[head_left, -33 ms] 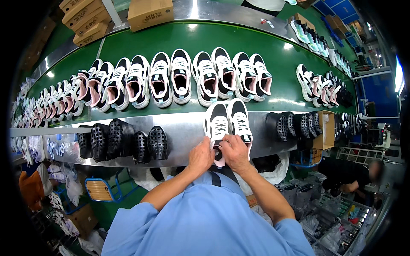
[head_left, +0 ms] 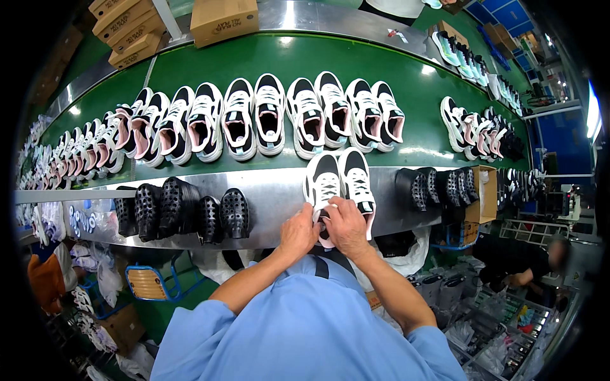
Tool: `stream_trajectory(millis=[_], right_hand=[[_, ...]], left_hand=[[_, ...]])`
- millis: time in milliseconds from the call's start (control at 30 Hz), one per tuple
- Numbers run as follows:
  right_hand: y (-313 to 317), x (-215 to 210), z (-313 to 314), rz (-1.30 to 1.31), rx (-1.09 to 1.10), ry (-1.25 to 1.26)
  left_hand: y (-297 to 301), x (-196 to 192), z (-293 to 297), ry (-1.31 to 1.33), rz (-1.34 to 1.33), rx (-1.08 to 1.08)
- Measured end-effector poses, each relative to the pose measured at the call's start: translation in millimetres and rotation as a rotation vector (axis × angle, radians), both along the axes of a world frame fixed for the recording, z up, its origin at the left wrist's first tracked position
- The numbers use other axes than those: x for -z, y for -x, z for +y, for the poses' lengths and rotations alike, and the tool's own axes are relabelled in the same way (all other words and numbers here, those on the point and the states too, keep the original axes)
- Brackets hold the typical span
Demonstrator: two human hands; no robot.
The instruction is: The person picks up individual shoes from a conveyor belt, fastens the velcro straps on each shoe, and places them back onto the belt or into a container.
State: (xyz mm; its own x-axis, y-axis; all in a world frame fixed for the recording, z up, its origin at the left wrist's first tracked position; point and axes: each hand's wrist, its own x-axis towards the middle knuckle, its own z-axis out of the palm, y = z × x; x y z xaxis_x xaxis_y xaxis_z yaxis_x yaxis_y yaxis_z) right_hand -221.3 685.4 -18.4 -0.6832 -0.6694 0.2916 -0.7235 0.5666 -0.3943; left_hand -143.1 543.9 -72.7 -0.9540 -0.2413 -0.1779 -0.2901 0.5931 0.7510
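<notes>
In front of me, two white, black and pink sneakers stand side by side at the bench edge, toes pointing away: the left sneaker (head_left: 325, 179) and the right sneaker (head_left: 358, 181). My left hand (head_left: 300, 232) is closed on the left side of the left sneaker's collar. Bent over that same sneaker's opening is my right hand (head_left: 346, 227), its fingers closed around the tongue and collar. The hand hides most of the opening, and its fingertips are partly out of sight. The right sneaker's heel rests beside my right hand.
Matching sneakers (head_left: 238, 114) line the green conveyor (head_left: 286, 54) beyond the metal ledge (head_left: 276, 190). Black studded shoe forms (head_left: 170, 206) stand at left on the ledge, more black forms (head_left: 438, 187) at right. A blue-framed stool (head_left: 149, 282) is lower left; a person (head_left: 518, 263) is lower right.
My right hand has shifted slightly left and turned over the left sneaker's opening, covering the dark round spot inside that showed before. My left hand stays in place.
</notes>
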Motion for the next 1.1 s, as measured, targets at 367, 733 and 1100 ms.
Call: stream_trajectory(millis=[367, 733, 1100], right_hand=[[-2.7, 5.0, 7.0, 0.005, 0.011, -0.095], [-37.7, 29.4, 38.6, -0.28, 0.69, -0.404], [43.3, -166.8, 119.2, -0.432, 0.724, -0.01]], left_hand=[[1.7, -2.3, -17.8, -0.282, -0.181, 0.076], [16.8, 22.3, 3.2, -0.46, -0.062, 0.155], [-11.5, -81.4, -62.5, -0.786, -0.227, -0.113]])
